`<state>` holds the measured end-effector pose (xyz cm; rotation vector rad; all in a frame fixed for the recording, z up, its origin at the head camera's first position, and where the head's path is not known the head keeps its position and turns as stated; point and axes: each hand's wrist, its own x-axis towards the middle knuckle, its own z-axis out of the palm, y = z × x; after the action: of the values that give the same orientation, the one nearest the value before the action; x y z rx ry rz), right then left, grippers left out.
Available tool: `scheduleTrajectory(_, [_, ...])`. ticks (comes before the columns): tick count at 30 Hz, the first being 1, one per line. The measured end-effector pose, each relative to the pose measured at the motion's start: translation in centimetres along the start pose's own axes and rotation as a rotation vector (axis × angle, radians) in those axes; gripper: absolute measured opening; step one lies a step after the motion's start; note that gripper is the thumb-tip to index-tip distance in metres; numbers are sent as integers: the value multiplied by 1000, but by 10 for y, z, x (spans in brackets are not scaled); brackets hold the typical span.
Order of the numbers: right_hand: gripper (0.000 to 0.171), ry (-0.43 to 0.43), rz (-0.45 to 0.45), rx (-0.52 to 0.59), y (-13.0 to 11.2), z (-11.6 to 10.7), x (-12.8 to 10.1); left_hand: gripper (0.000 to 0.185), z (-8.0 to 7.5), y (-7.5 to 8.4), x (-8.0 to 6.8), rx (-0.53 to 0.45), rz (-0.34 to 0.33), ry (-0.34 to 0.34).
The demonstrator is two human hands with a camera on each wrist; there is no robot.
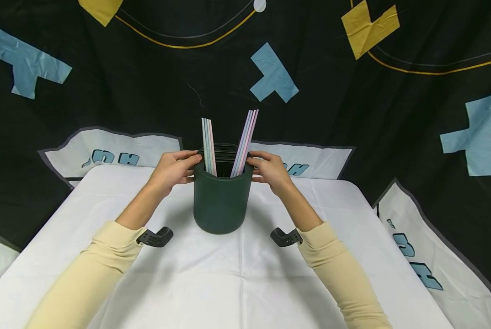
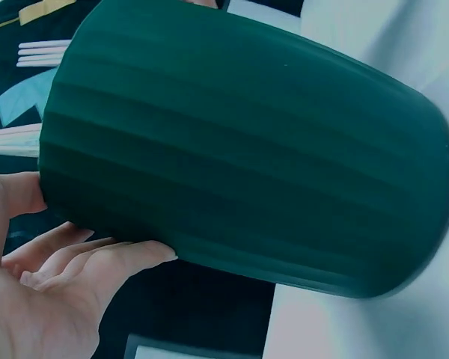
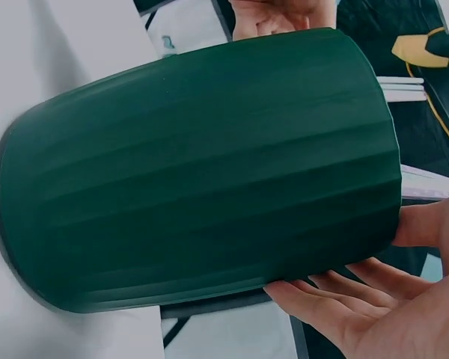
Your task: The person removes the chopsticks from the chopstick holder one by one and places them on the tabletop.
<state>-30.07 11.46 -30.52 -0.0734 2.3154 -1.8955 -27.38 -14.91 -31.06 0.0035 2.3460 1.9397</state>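
A dark green, ribbed cylindrical holder [image 1: 221, 205] is upright between my hands over the white-covered table. Black slotted parts [image 1: 225, 153] show inside its mouth. Two bundles of thin pastel straws stick up from it: the left bundle [image 1: 208, 146] is nearly straight, the right bundle [image 1: 244, 144] leans to the right. My left hand [image 1: 177, 167] holds the holder's left side, thumb by the rim and the other fingers along the wall, as the left wrist view shows. On the opposite side my right hand [image 3: 389, 292] grips it the same way, thumb at the rim.
The white cloth [image 1: 196, 292] covers the table around the holder. Behind it hangs a black backdrop [image 1: 155, 91] with blue and yellow patches. White printed cloth [image 1: 118, 148] lies along the far table edge. Each wrist wears a black band [image 1: 157, 236].
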Motion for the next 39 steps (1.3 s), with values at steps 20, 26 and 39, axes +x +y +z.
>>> scheduleTrajectory(20, [47, 7, -4, 28, 9, -39, -8, 47, 39, 4, 10, 27, 76, 28])
scheduleTrajectory(26, [47, 10, -26, 10, 13, -40, -8, 48, 35, 6, 15, 58, 69, -27])
scheduleTrajectory(39, [47, 26, -39, -10, 18, -40, -8, 53, 28, -2, 25, -81, 75, -186])
